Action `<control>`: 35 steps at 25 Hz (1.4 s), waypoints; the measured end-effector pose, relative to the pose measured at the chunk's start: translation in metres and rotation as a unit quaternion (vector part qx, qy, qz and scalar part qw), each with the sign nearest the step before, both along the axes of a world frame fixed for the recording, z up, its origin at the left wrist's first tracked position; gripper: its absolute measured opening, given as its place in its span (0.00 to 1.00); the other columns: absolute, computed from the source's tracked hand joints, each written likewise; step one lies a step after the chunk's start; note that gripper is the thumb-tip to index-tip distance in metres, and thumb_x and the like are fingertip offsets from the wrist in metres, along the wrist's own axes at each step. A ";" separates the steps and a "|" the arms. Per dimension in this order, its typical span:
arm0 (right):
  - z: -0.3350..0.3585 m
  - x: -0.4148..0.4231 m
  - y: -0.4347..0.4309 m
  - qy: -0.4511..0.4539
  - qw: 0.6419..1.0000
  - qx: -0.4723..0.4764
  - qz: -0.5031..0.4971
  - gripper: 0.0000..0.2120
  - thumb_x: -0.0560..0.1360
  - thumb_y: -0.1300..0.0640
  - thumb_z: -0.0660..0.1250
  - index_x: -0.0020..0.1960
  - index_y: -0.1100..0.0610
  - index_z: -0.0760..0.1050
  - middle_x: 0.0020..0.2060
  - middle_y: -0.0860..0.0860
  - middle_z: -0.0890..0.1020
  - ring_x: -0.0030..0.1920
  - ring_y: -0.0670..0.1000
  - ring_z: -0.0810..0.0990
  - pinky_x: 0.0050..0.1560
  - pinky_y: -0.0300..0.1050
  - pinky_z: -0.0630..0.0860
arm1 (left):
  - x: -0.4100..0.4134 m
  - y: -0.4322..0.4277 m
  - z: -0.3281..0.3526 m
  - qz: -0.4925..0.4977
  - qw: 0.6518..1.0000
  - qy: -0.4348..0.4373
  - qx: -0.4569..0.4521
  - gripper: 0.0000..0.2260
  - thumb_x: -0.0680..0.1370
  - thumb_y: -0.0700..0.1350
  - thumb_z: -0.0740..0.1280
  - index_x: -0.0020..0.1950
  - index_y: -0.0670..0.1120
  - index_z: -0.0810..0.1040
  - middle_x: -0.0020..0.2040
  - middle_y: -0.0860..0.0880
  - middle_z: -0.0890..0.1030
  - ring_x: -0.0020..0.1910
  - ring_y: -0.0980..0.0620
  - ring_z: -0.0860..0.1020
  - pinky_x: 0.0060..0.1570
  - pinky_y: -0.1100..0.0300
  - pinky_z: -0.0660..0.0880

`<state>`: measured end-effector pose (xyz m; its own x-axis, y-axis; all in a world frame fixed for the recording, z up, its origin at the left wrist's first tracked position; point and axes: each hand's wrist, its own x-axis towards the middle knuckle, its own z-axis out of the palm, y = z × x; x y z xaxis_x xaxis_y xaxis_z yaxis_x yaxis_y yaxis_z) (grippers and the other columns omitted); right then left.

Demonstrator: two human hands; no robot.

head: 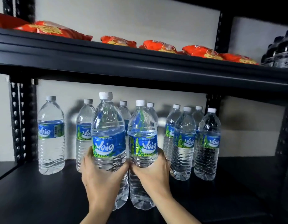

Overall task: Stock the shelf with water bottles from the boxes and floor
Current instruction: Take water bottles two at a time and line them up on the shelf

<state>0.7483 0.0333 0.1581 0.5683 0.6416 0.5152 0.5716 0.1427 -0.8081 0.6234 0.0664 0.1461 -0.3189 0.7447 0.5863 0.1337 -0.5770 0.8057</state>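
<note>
My left hand [102,180] grips the lower body of a clear water bottle [108,126] with a blue and green label and a white cap. My right hand [152,173] grips a second bottle [142,131] of the same kind. Both bottles stand upright side by side over the front of the black lower shelf [43,194]; whether their bases touch it I cannot tell. Several more such bottles stand behind: one at the left [51,135], one behind my left bottle [84,131], and a group at the right [207,147].
The black upper shelf [140,62] carries red snack packets [157,46] and, at the far right, dark bottles [280,50]. Black perforated uprights [21,120] frame the bay. Bare shelf surface lies at the front left and the right of the lower shelf.
</note>
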 end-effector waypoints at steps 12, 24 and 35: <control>-0.003 0.057 0.063 0.068 0.997 0.001 -0.022 0.59 0.61 0.40 0.80 0.79 0.60 0.51 0.75 0.53 0.64 0.75 0.56 0.61 0.73 0.50 0.61 | 0.007 0.036 -0.006 -0.016 1.000 -0.007 0.009 0.48 0.60 0.49 0.83 0.75 0.42 0.64 0.67 0.47 0.71 0.69 0.49 0.68 0.66 0.62 0.60; -0.035 0.065 0.086 0.078 0.996 0.023 -0.045 0.60 0.59 0.39 0.80 0.77 0.61 0.52 0.73 0.56 0.62 0.75 0.55 0.58 0.73 0.49 0.58 | 0.018 0.049 -0.014 0.003 1.000 0.002 0.022 0.43 0.58 0.51 0.83 0.70 0.48 0.69 0.61 0.52 0.73 0.62 0.51 0.72 0.67 0.51 0.69; -0.041 0.062 0.112 0.052 0.993 0.039 -0.099 0.48 0.62 0.47 0.82 0.72 0.56 0.59 0.64 0.55 0.69 0.66 0.57 0.67 0.66 0.53 0.69 | 0.018 0.045 -0.019 0.010 1.000 0.011 0.022 0.43 0.58 0.47 0.83 0.70 0.45 0.69 0.61 0.49 0.73 0.63 0.50 0.71 0.64 0.60 0.64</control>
<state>0.8098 0.1453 0.1170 0.7323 0.4730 0.4899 0.5080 0.0998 -0.8556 0.6413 0.1117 0.1272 -0.3204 0.7121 0.6247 0.1621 -0.6085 0.7768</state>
